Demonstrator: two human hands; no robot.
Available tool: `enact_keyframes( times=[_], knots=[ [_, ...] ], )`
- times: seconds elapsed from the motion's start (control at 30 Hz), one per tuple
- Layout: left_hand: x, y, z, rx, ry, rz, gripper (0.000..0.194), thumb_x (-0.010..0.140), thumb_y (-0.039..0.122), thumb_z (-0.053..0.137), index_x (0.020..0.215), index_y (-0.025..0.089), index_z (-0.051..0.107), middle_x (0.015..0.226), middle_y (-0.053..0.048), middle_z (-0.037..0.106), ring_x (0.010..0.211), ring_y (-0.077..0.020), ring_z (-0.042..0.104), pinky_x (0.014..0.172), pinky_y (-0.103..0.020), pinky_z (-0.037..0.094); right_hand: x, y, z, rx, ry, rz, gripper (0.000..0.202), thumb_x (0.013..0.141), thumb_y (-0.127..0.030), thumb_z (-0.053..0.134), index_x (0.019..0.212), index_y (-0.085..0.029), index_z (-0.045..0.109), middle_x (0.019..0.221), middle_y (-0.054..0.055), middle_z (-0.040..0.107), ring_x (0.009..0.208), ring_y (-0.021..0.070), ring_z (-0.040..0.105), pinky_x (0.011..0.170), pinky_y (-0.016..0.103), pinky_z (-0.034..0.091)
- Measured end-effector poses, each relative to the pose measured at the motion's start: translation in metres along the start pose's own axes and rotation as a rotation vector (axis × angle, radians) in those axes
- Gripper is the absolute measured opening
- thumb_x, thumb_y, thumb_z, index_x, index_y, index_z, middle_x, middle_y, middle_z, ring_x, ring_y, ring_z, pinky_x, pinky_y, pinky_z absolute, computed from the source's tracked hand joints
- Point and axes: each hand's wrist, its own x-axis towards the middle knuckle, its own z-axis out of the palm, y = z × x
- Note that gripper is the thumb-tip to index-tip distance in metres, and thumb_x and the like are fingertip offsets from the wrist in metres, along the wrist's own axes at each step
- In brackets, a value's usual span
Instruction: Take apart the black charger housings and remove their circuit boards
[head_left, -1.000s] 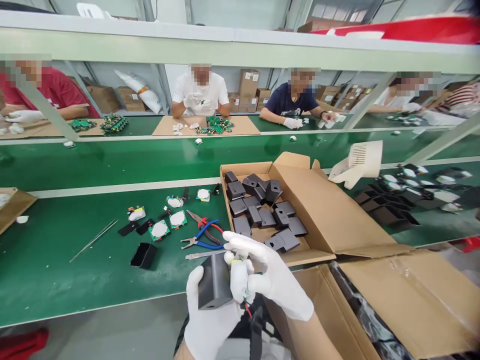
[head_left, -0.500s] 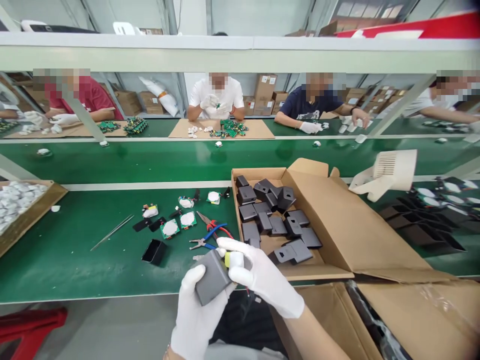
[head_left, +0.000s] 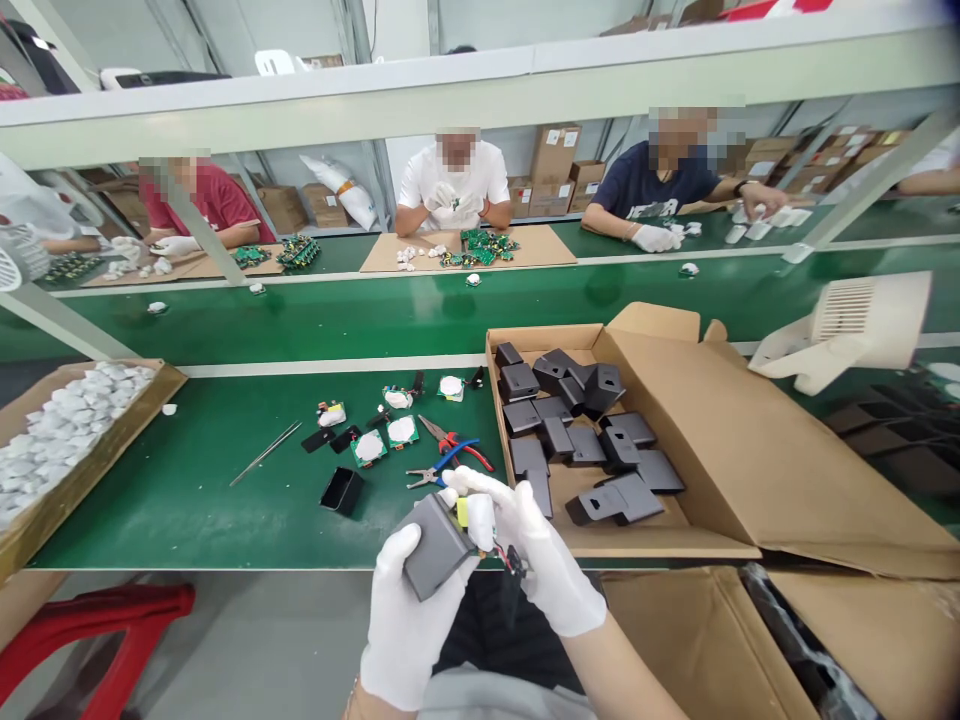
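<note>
My left hand, in a white glove, is wrapped round a dark grey plastic housing near the table's front edge. From the housing's right side sticks out a white and yellow component with thin wires and a black connector. My right hand, also gloved, is beside the component, fingers extended along its upper right side. Beyond the hands lie blue-handled pliers and red-handled pliers. Left of them are a small open black housing and several green circuit boards with white pads.
An open carton of dark housings stands at the right, a white fan behind its flap. Tweezers lie left. A tray of white pieces is far left. Across the green belt several people work. A red stool stands below.
The view has shifted, so the table items appear further right. My right hand's fingers have loosened and straightened beside the component, and the wires and black connector show more clearly. The left hand keeps its hold.
</note>
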Motion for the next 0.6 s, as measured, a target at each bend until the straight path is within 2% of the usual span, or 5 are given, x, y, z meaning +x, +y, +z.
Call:
enact_keyframes(
  times=[0.07, 0.17, 0.27, 0.37, 0.6],
  knots=[
    [-0.002, -0.001, -0.003, 0.042, 0.029, 0.063, 0.052, 0.044, 0.006, 0.089, 0.083, 0.030, 0.063, 0.093, 0.004, 0.072, 0.099, -0.0266, 0.065, 0.109, -0.046, 0.043, -0.003, -0.002, 0.002, 0.008, -0.003, 0.029, 0.064, 0.093, -0.067, 0.041, 0.132, -0.020, 0.059, 0.091, 0.006, 0.063, 0.101, 0.0227, 0.060, 0.098, 0.039, 0.045],
    [-0.005, -0.004, -0.009, 0.013, -0.001, 0.063, 0.046, 0.049, 0.006, 0.086, 0.081, 0.029, 0.064, 0.095, 0.002, 0.072, 0.104, -0.0294, 0.066, 0.107, -0.046, 0.046, -0.007, -0.005, 0.005, -0.070, 0.031, 0.070, 0.054, 0.089, -0.055, 0.061, 0.134, -0.025, 0.057, 0.120, 0.009, 0.063, 0.111, 0.0248, 0.058, 0.095, 0.038, 0.047],
    [-0.006, -0.010, -0.015, -0.007, 0.023, 0.071, 0.046, 0.050, 0.007, 0.084, 0.086, 0.028, 0.065, 0.100, 0.000, 0.072, 0.106, -0.0315, 0.065, 0.102, -0.048, 0.049, -0.007, -0.005, 0.006, -0.025, 0.014, 0.024, 0.057, 0.092, -0.061, 0.051, 0.134, -0.022, 0.058, 0.099, 0.008, 0.066, 0.107, 0.0257, 0.059, 0.097, 0.042, 0.046],
    [-0.006, -0.016, -0.019, 0.017, 0.058, 0.091, 0.052, 0.047, 0.008, 0.086, 0.089, 0.028, 0.064, 0.102, 0.000, 0.072, 0.104, -0.0314, 0.065, 0.101, -0.049, 0.050, -0.007, -0.005, 0.005, 0.151, -0.085, -0.101, 0.062, 0.096, -0.063, 0.037, 0.131, -0.018, 0.061, 0.071, 0.004, 0.057, 0.100, 0.0246, 0.059, 0.104, 0.045, 0.041],
    [-0.009, -0.012, -0.017, 0.181, -0.017, 0.230, 0.058, 0.047, 0.011, 0.089, 0.094, 0.032, 0.061, 0.101, 0.004, 0.071, 0.093, -0.0270, 0.068, 0.102, -0.048, 0.049, -0.010, -0.004, 0.008, 0.029, -0.052, -0.192, 0.034, 0.096, -0.042, 0.055, 0.122, -0.023, 0.067, 0.063, -0.003, 0.052, 0.071, 0.0143, 0.053, 0.110, 0.042, 0.036]
  ],
)
